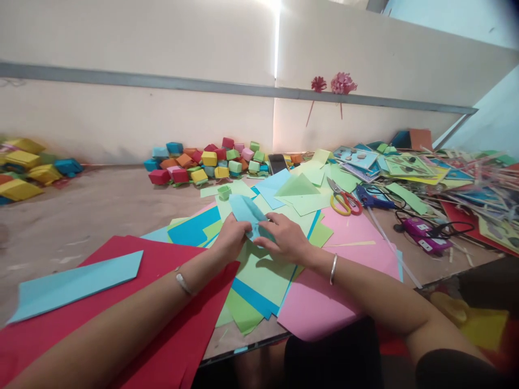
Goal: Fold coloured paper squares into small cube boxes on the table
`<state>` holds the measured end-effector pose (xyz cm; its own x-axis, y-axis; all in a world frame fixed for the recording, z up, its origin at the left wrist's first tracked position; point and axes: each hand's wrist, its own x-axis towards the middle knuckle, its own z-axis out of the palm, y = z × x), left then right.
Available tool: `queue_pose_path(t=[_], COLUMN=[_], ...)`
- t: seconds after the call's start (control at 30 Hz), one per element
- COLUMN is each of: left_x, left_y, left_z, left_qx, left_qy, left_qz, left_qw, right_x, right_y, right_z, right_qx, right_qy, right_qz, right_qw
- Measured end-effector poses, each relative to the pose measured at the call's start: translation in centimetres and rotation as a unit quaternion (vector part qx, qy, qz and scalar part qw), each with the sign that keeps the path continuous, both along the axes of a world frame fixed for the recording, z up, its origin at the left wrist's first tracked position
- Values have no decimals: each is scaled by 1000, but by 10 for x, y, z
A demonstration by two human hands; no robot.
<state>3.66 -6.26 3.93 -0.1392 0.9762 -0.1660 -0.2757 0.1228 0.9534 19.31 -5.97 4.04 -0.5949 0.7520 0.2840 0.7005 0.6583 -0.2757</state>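
Observation:
A light blue sheet of paper [246, 208], bent along creases, is held up over the middle of the table. My left hand [234, 233] grips its lower left edge, thumb on top. On its right side, my right hand [286, 237] has thumb and fingers closed around the paper's edge; some fingertips are hidden behind it. Under both hands lies a pale green sheet [263, 275] on a pile of blue, green and pink paper. A small green folded paper box [224, 192] sits just beyond the held sheet.
Red sheets [162, 286] bear a folded light blue strip [81, 283] at left. Colourful paper boxes [208, 159] are heaped along the wall. To the right lie scissors [344, 201], a blue glue gun [375, 199], a purple power strip [425, 235] and piled cards [409, 165].

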Motion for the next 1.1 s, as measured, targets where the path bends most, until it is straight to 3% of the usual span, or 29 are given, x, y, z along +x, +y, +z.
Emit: queue_pose_path(t=[0.17,0.33,0.53,0.73,0.9,1.1], left_x=[-3,-5,-4,-1,-2,-4], left_y=[3,1,-5,-6,-3,-6], left_z=[-4,-7,-3,0,-2,-2], left_qx=[0,14,32,24,-9,65], left_qy=[8,40,115,112,112,187], left_qz=[-9,-29,-44,-34,12,-25], left_qw=[1000,999,992,993,994,980], right_x=[5,5,8,9,8,7], right_y=[6,11,17,18,13,10], right_z=[-5,-6,0,-1,-1,-3], right_qx=[-34,-135,-191,-165,-128,-48], right_qy=[124,300,339,329,286,186], right_qz=[-66,-123,-124,-88,-47,-45], right_qw=[990,936,913,926,949,980])
